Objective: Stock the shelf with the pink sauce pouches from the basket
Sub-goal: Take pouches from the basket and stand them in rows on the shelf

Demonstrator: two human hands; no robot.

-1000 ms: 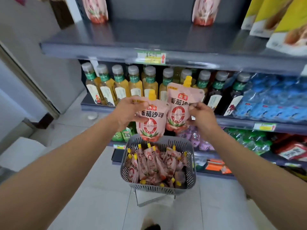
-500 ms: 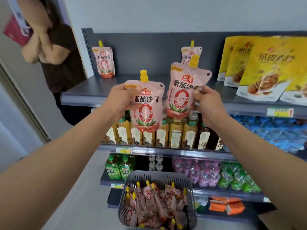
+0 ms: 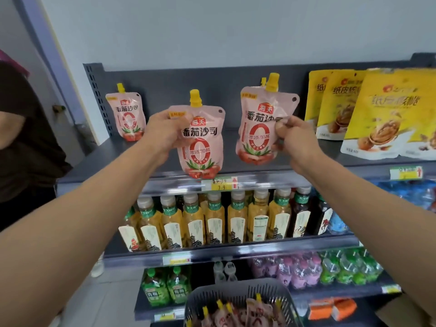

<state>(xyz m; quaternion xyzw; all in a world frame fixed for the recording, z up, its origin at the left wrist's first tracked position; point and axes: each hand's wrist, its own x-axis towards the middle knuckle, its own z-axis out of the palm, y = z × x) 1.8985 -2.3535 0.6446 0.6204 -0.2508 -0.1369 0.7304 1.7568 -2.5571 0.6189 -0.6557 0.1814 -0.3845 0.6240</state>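
My left hand (image 3: 165,131) grips a pink sauce pouch (image 3: 200,147) with a yellow cap by its upper left corner, held in front of the top shelf's edge. My right hand (image 3: 292,135) holds a second pink pouch (image 3: 259,128) by its right side, a little higher, over the grey top shelf (image 3: 99,161). One pink pouch (image 3: 126,116) stands upright at the shelf's back left. Another pouch is mostly hidden behind the right-hand one; only its yellow cap peeks out. The grey basket (image 3: 236,296) with several more pink pouches sits at the bottom of the view.
Yellow walnut bags (image 3: 389,114) fill the top shelf's right end. Tea bottles (image 3: 212,220) line the shelf below, and green and purple packs sit lower down. A person in a dark shirt (image 3: 26,142) stands at the left. A price tag (image 3: 221,182) hangs on the shelf edge.
Both hands have risen from above the basket up to top-shelf height with their pouches. The view has tilted upward, so the basket has dropped to the bottom edge.
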